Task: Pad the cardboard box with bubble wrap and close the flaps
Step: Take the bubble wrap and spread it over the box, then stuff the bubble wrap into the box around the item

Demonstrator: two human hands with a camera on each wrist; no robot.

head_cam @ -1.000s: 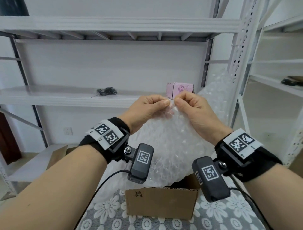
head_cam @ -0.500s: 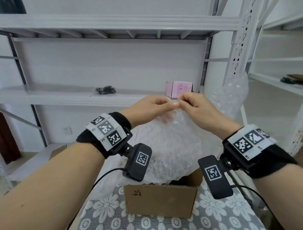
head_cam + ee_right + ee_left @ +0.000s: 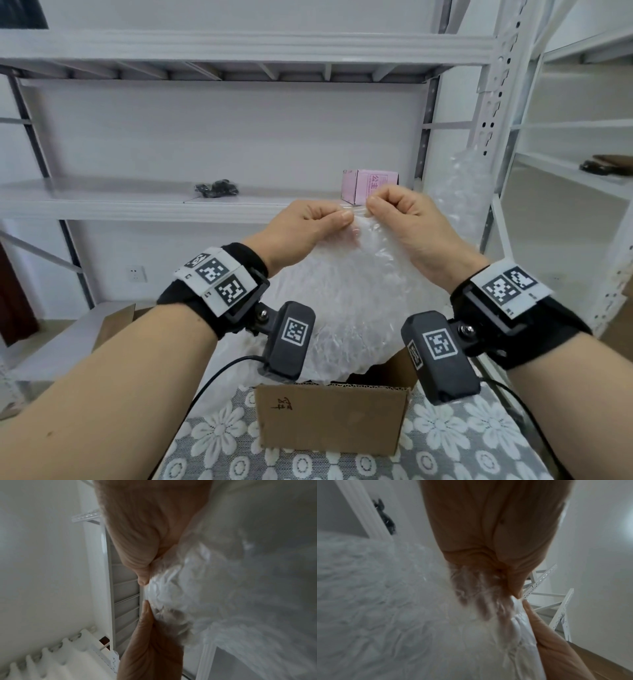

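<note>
Both hands pinch the top edge of the bubble wrap (image 3: 346, 291): left hand (image 3: 301, 229) and right hand (image 3: 407, 222) close together, fingers curled. The sheet hangs into the open cardboard box (image 3: 329, 418) at the flowered tablecloth's (image 3: 219, 442) far edge. Behind, a pink carton (image 3: 368, 183) sits on the shelf (image 3: 102, 202).

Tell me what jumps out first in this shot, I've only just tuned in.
Both hands are raised mid-frame: the left hand and right hand pinch the top edge of a bubble wrap sheet. The sheet hangs down into the open cardboard box on the flowered tablecloth. Behind, a pink carton sits on the white shelf.
</note>
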